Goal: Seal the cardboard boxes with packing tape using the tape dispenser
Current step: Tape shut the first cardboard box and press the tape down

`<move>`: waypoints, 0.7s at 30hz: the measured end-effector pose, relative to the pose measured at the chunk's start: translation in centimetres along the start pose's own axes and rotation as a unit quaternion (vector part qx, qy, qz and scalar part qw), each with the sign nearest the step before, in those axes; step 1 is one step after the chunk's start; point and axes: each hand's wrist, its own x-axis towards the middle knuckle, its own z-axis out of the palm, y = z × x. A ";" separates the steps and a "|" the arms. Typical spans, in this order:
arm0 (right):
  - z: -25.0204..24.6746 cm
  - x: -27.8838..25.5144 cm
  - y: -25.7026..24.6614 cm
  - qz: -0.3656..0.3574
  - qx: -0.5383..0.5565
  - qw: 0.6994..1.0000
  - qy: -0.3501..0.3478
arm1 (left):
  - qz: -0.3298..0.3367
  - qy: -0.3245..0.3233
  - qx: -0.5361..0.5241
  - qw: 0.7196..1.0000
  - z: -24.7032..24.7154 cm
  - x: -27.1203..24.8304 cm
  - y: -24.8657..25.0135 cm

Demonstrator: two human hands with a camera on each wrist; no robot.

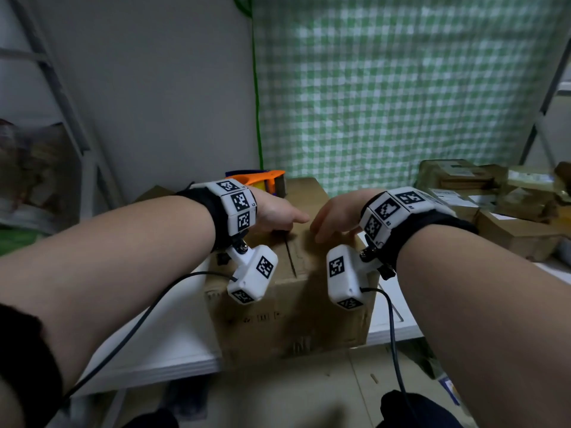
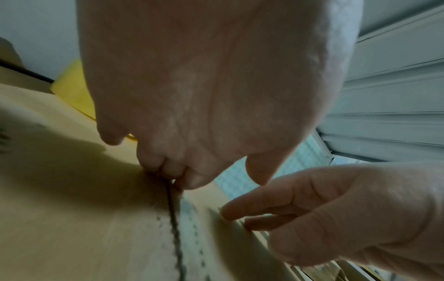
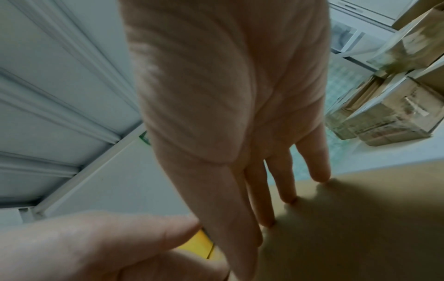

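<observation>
Box (image 1: 290,304), my left fingers (image 2: 168,167) curled at its seam, grip unclear, right fingers (image 3: 281,180) flat on top, tape dispenser (image 1: 262,179) half hidden behind

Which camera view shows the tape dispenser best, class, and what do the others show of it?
The head view: the orange tape dispenser shows its shape at the far end of the box, partly hidden behind the left wristband. Both wrist views catch only a yellow sliver of it.

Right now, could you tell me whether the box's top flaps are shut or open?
Shut: the box flaps lie flat, meeting at a dark seam, left hand and right hand on top.
</observation>
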 end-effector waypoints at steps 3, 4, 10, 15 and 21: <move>0.6 -1.4 0.0 -0.020 0.016 1.000 -0.012 | 0.016 0.006 0.006 1.000 1.3 -1.7 -0.2; 0.8 -2.0 -0.1 -0.011 0.019 0.999 -0.026 | 0.022 0.011 0.011 1.000 1.7 -2.4 -0.2; 2.6 -4.2 -0.7 0.012 -0.177 0.984 -0.016 | 0.048 -0.008 -0.013 0.999 3.6 -4.7 -1.2; 4.1 -4.8 -0.6 0.007 -0.215 0.976 0.044 | 0.050 -0.036 -0.011 0.998 4.7 -6.4 -1.7; 4.6 -4.3 -0.7 0.013 -0.180 0.982 0.050 | 0.066 -0.077 -0.003 0.995 5.2 -7.8 -2.5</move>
